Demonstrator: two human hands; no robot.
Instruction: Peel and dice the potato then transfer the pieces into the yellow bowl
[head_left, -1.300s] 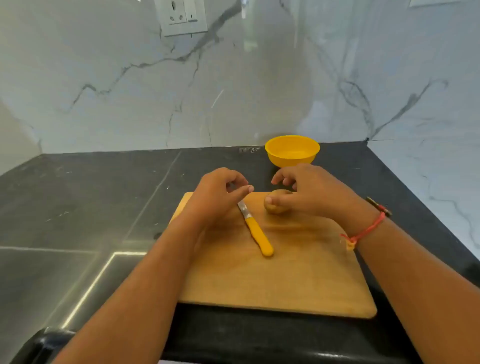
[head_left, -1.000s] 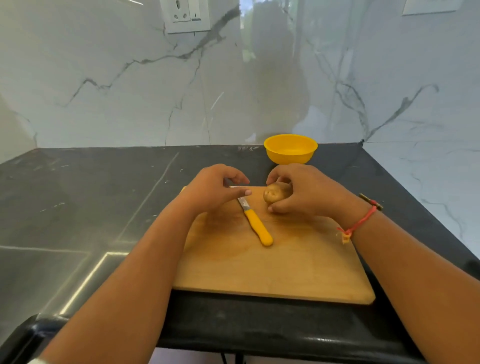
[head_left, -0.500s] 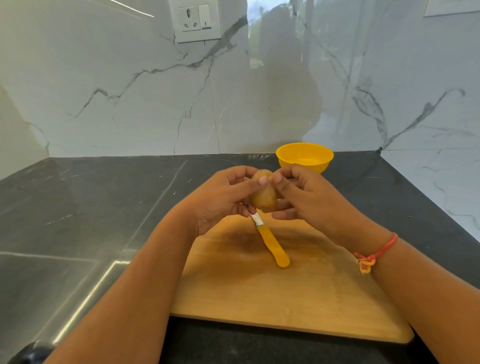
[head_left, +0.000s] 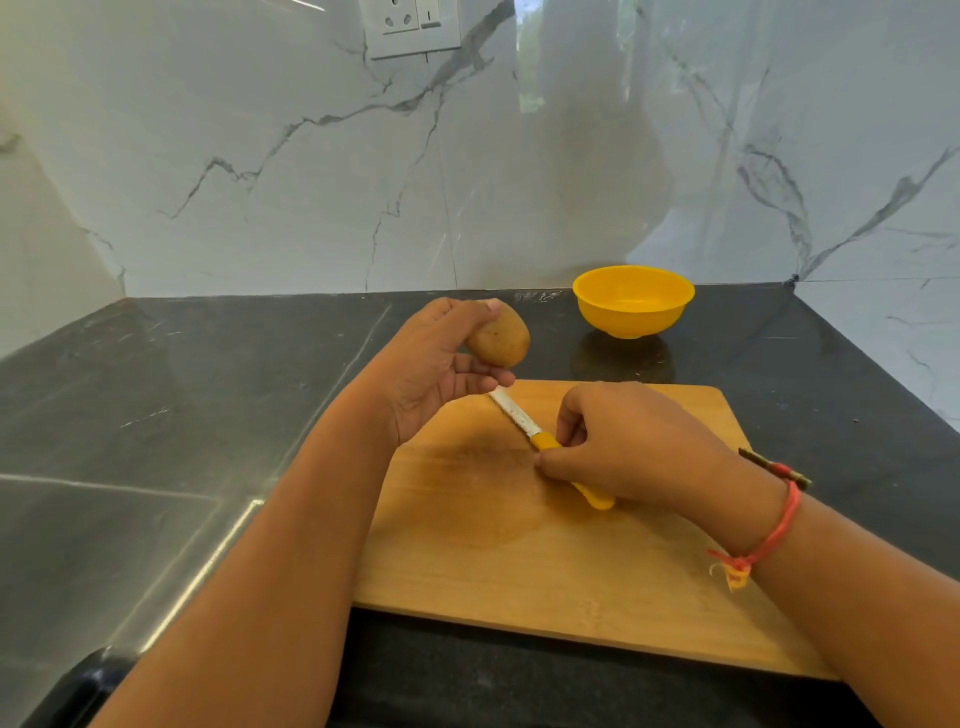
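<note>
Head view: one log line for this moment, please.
left hand: holds unpeeled brown potato | right hand: grips yellow-handled knife on wooden cutting board | yellow plastic bowl: no pieces

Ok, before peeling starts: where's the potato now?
In the head view, the left hand holds the potato raised over the cutting board's far-left corner, left of the yellow bowl; the right hand grips the knife.
</note>
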